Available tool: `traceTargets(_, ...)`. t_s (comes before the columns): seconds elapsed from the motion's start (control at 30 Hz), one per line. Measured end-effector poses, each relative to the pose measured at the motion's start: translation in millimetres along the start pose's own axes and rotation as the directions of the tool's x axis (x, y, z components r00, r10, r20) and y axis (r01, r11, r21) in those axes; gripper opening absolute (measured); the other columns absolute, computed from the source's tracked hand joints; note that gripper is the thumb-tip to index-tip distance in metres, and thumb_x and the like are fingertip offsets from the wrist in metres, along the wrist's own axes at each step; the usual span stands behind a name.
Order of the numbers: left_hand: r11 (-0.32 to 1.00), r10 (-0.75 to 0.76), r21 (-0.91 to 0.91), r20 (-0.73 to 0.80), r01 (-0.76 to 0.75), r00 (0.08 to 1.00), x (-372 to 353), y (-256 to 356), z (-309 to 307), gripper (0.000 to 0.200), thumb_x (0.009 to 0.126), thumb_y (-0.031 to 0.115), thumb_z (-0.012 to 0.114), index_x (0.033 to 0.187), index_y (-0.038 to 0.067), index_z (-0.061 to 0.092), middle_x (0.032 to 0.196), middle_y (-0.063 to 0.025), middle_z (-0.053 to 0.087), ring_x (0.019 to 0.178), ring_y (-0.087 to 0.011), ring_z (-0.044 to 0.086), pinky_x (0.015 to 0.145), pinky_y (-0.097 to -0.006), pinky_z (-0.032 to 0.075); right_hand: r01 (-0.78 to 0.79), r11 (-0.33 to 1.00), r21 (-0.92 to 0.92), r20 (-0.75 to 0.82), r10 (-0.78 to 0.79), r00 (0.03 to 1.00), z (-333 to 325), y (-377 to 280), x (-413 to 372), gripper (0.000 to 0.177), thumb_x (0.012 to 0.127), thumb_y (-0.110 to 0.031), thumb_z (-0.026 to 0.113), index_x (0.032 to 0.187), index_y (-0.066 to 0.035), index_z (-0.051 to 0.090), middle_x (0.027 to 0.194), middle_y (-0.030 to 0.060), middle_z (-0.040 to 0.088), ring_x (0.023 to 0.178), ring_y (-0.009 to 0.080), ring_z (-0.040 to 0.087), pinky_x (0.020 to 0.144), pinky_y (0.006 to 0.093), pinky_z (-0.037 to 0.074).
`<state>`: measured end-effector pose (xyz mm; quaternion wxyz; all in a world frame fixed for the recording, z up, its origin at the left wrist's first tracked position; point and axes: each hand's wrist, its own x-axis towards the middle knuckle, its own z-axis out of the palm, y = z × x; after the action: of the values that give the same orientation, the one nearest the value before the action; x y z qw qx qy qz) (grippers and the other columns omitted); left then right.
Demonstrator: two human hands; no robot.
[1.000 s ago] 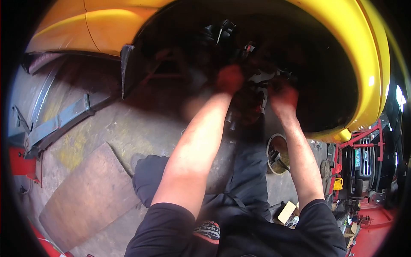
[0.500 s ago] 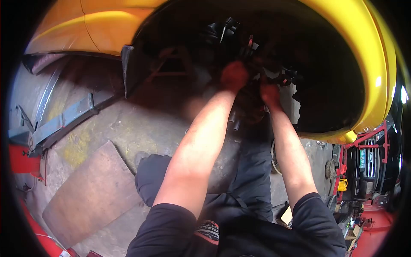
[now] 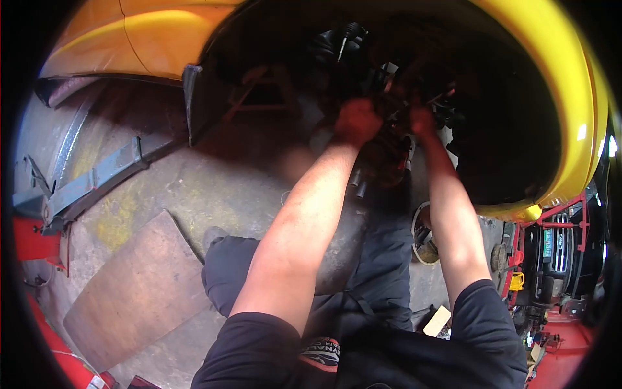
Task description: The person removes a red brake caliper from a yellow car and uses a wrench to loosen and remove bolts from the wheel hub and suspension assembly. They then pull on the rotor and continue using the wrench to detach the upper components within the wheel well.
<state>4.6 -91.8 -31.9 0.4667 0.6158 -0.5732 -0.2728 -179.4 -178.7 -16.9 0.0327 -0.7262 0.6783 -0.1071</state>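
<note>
Inside the dark wheel well of a yellow car [image 3: 570, 78], both hands reach up to a cluster of wheel-hub and suspension parts [image 3: 389, 155]. My left hand [image 3: 358, 120] is closed at the left side of the cluster; what its fingers hold is lost in shadow. To its right, my right hand [image 3: 422, 120] is also closed against the parts, its grip hidden by the dark. A thin, rod-like part [image 3: 443, 96] shows just above and right of it. Up and to the left is a ribbed rubber boot [image 3: 353, 31].
A blue-grey steel lift arm [image 3: 97, 178] reaches under the car from the left. A flat brown board [image 3: 139, 292] lies on the concrete floor. A dark stand [image 3: 262, 91] is under the car. At right are a ring-shaped part [image 3: 424, 243], a yellowish block [image 3: 437, 321] and another vehicle [image 3: 557, 249].
My right hand has shifted slightly right and up, its forearm swinging right. My left hand has moved a little to the right and stays closed at the parts.
</note>
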Motion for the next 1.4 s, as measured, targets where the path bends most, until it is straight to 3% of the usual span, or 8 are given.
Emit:
traceTargets(0.13, 0.997, -0.006, 0.073, 0.000, 0.006, 1.000, 10, -12, 16, 0.039, 0.087, 0.045, 0.044, 0.093, 0.013, 0.065, 0.096, -0.0171, 0.063, 0.095, -0.0366, 0.059, 0.082, -0.0444, 0.049, 0.327, 0.942, 0.076, -0.385, -0.275, 0.881, 32, 11, -62, 0.044, 0.093, -0.024, 0.040, 0.132, -0.007, 0.035, 0.100, 0.0227, 0.062, 0.095, 0.0382, 0.059, 0.082, 0.0446, 0.046)
traceTargets(0.3, 0.997, -0.071, -0.017, 0.118, 0.073, 0.990, -2, -1, -2, 0.040, 0.085, 0.046, 0.047, 0.097, 0.012, 0.064, 0.097, -0.0186, 0.062, 0.098, -0.0367, 0.058, 0.085, -0.0428, 0.048, 0.434, 0.888, 0.151, -0.322, -0.371, 0.871, 32, 2, -96, 0.048, 0.090, -0.016, 0.041, 0.136, -0.010, 0.030, 0.101, 0.0222, 0.061, 0.092, 0.0379, 0.059, 0.079, 0.0440, 0.047)
traceTargets(0.43, 1.000, 0.004, 0.029, 0.049, -0.005, 0.999, 0, -11, 1, 0.040, 0.085, 0.044, 0.049, 0.097, 0.009, 0.063, 0.099, -0.0186, 0.062, 0.099, -0.0361, 0.057, 0.087, -0.0420, 0.047, 0.246, 0.954, -0.170, -0.246, -0.283, 0.927, 44, 31, -48, 0.053, 0.091, -0.020, 0.038, 0.141, -0.014, 0.021, 0.102, 0.0235, 0.060, 0.092, 0.0377, 0.059, 0.078, 0.0462, 0.047)
traceTargets(0.7, 0.980, 0.010, 0.200, 0.024, -0.014, 1.000, 17, -28, -3, 0.032, 0.086, 0.035, 0.051, 0.094, 0.006, 0.063, 0.097, -0.0180, 0.061, 0.096, -0.0351, 0.058, 0.083, -0.0431, 0.047, 0.045, 0.995, 0.094, -0.072, -0.038, 0.997, 15, 5, 1, 0.059, 0.088, -0.019, 0.039, 0.142, -0.015, 0.016, 0.104, 0.0265, 0.058, 0.091, 0.0400, 0.059, 0.078, 0.0468, 0.047)
traceTargets(0.87, 0.915, 0.298, 0.300, -0.048, -0.270, 0.953, 54, -54, 0, 0.032, 0.086, 0.032, 0.052, 0.099, 0.004, 0.060, 0.097, -0.0197, 0.060, 0.097, -0.0357, 0.057, 0.083, -0.0459, 0.046, 0.306, 0.910, -0.280, -0.509, -0.411, 0.757, 33, -2, -48, 0.050, 0.093, -0.023, 0.039, 0.138, -0.006, 0.027, 0.097, 0.0213, 0.061, 0.085, 0.0368, 0.061, 0.071, 0.0431, 0.048)
traceTargets(0.93, 0.876, 0.351, 0.342, 0.031, -0.340, 0.936, 65, -60, 8, 0.031, 0.087, 0.031, 0.051, 0.099, 0.004, 0.059, 0.097, -0.0203, 0.060, 0.098, -0.0350, 0.057, 0.084, -0.0461, 0.045, 0.398, 0.908, -0.135, -0.583, -0.397, 0.709, 38, -7, -70, 0.049, 0.093, -0.023, 0.042, 0.137, -0.005, 0.029, 0.092, 0.0215, 0.061, 0.081, 0.0361, 0.061, 0.067, 0.0412, 0.049)
traceTargets(1.0, 0.888, 0.296, 0.334, 0.112, -0.317, 0.949, 63, -42, 4, 0.028, 0.087, 0.028, 0.051, 0.094, 0.003, 0.060, 0.097, -0.0200, 0.060, 0.097, -0.0342, 0.057, 0.084, -0.0445, 0.045, 0.295, 0.848, 0.441, -0.319, -0.159, 0.934, 15, -35, -101, 0.051, 0.092, -0.023, 0.046, 0.136, -0.005, 0.030, 0.087, 0.0219, 0.061, 0.078, 0.0357, 0.062, 0.065, 0.0395, 0.048)
traceTargets(1.4, 0.895, 0.239, 0.360, 0.113, -0.264, 0.964, 69, -16, 2, 0.023, 0.079, 0.017, 0.053, 0.095, 0.002, 0.060, 0.099, -0.0206, 0.060, 0.097, -0.0353, 0.057, 0.085, -0.0430, 0.046, 0.289, 0.773, 0.565, -0.282, -0.148, 0.948, 10, -34, -102, 0.059, 0.093, -0.037, 0.042, 0.140, -0.006, 0.023, 0.117, 0.0187, 0.056, 0.103, 0.0312, 0.057, 0.082, 0.0357, 0.045)
